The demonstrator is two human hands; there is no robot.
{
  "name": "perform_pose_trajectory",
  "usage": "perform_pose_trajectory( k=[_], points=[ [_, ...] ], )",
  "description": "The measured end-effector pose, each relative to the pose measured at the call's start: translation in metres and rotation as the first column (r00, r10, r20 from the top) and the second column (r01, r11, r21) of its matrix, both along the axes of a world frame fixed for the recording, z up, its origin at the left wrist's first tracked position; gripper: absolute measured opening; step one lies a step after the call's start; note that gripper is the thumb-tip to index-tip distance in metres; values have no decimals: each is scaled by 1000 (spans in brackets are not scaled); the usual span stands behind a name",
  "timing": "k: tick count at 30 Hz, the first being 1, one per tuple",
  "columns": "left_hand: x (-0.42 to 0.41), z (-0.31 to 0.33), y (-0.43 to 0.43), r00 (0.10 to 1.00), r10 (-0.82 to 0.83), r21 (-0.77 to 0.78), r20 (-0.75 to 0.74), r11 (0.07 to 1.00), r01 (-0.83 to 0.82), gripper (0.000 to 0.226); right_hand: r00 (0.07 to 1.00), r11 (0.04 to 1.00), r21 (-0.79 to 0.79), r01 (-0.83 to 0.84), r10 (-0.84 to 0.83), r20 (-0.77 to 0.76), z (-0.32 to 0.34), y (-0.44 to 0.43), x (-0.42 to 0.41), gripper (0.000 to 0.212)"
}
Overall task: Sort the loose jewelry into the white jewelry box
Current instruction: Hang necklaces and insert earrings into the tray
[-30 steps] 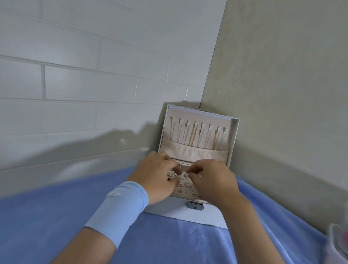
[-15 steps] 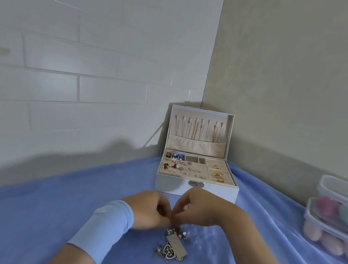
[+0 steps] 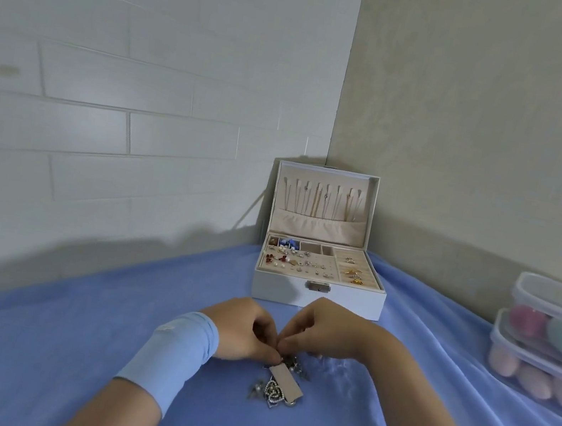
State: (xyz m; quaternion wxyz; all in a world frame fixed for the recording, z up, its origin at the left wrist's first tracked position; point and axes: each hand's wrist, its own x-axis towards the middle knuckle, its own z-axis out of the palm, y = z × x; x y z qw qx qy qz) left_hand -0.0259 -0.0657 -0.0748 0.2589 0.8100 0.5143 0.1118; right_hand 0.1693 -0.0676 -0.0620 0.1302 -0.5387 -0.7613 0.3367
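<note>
I see wrinkled matt blue cloth (image 3: 61, 343), a smooth white box (image 3: 277, 287) with metal clasp (image 3: 318, 286) and beige fabric lining (image 3: 314, 227), glinting metal jewelry (image 3: 274, 393), clear glossy plastic tubs (image 3: 555, 310), rough plaster wall (image 3: 495, 119).

One wide head cam, forward and down, close over left hand (image 3: 243, 330) and right hand (image 3: 324, 329), white jewelry box (image 3: 318, 292) beyond.

The person's left forearm wears a light-blue stretchy fabric wrist sleeve (image 3: 172, 353), a smooth, snug tube covering the wrist and the lower forearm. It carries a small pale mark (image 3: 166, 327) near the end closest to the hand. The left hand (image 3: 243, 330), the right hand (image 3: 324, 329) and the right forearm (image 3: 402, 392) are bare.
</note>
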Motion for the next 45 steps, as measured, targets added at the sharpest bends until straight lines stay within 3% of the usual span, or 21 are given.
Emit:
perform_pose_trajectory(
  k=[5,10,13,19,26,31,35,45],
  points=[
    [-6,4,-1,1000,-14,-3,-4,1000,14,10,1000,1000,29,11,-11,1,-4,2,-5,5],
    [-13,6,-1,995,14,-2,99,1000,-14,7,1000,999,43,23,-22,-15,-7,2,-5,8],
    [-9,5,-5,996,-15,-16,89,1000,16,15,996,996,64,66,-62,-61,-8,2,-6,12],
    [-7,4,-4,998,-22,-5,62,1000,22,6,971,985,83,148,-129,-201,-5,-1,-5,12],
    [-8,14,-2,955,24,-52,296,999,-9,7,945,969,151,196,-146,-291,7,2,-2,9],
    [1,38,21,860,111,-69,499,994,-89,15,941,948,215,233,-164,-297,33,20,3,17],
    [13,53,48,860,76,-3,504,996,-87,22,877,920,201,337,-229,-423,45,48,9,14],
    [38,67,118,821,62,80,568,988,-130,23,869,880,248,404,-284,-405,55,112,35,13]
  ],
)
